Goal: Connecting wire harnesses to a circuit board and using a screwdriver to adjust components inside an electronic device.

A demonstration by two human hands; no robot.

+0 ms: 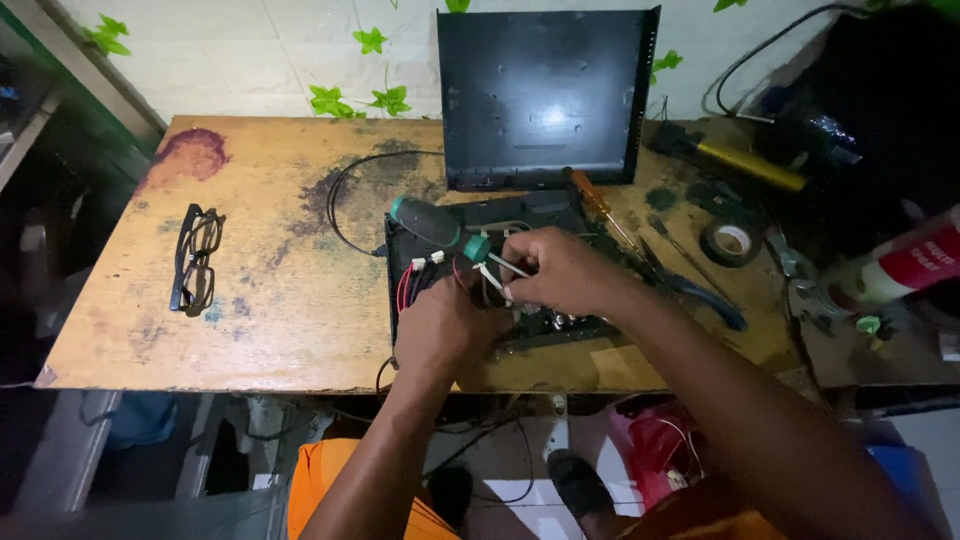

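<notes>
At the near edge of the worn, stained wooden surface [280, 300], the left hand [440, 330] is pressed down on an open black box [480, 270] of electronics, its fingers curled among thin red wires [405, 290]; whether anything is gripped there cannot be told. Just beyond, the right hand [560, 270] is seen with fingers pinched together on a screwdriver [450, 232], whose thick grey and green rubbery handle is tilted up to the left, its slim metal shaft running under the fingers. To the left, folded dark glasses [196, 258] are laid flat, well apart. To the right, a roll of black tape [732, 243] and an orange-handled screwdriver [592, 200] are found. Farther back, a flat black metal lid [540, 95] is propped upright against the wall.
</notes>
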